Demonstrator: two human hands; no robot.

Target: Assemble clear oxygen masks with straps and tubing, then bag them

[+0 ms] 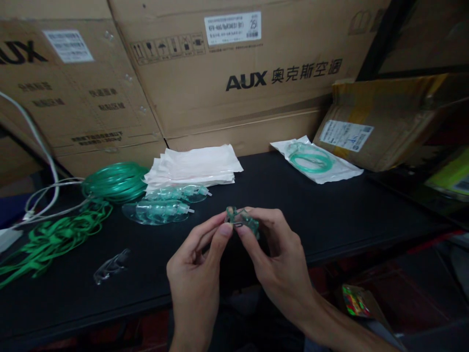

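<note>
Printed markings on stacked cardboard boxes. On the central box (293,93) we read the brand AUX beside 奥克斯空调 (Chinese for "AUX air conditioner"). Above it, a white label (232,28) carries a model code beginning KFR and the number 25, with a row of handling symbols (167,48) to its left. The left box (76,105) repeats AUX, cut off at the picture edge. The small print on the parcel label (346,136) is too small for us to read.
</note>
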